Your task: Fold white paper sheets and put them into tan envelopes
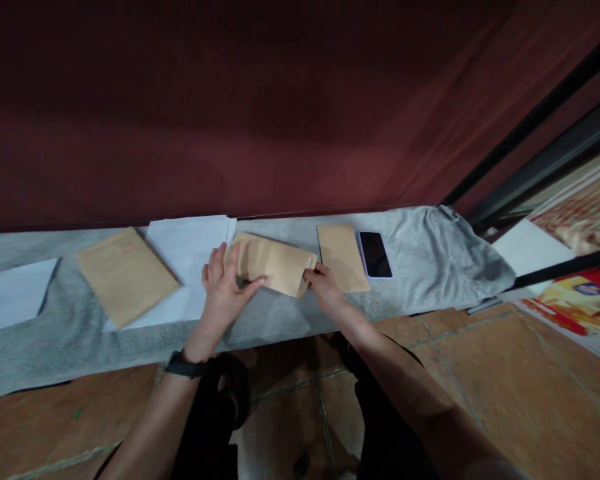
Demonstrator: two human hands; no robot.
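Note:
A tan paper envelope lies slantwise between my hands, above the grey cloth. My left hand grips its left end, thumb along the lower edge and fingers at the far side. At the envelope's right end, which gapes a little, my right hand has its fingers at the opening; the fingertips are partly hidden there. A second tan envelope lies flat just right of my right hand. Left of my left hand are white paper sheets, partly covered by a stack of larger tan envelopes.
A dark-screened phone lies beside the second envelope. More white paper is at the far left. Grey cloth covers the narrow bench, with a dark red curtain behind it. Printed boxes stand at the right.

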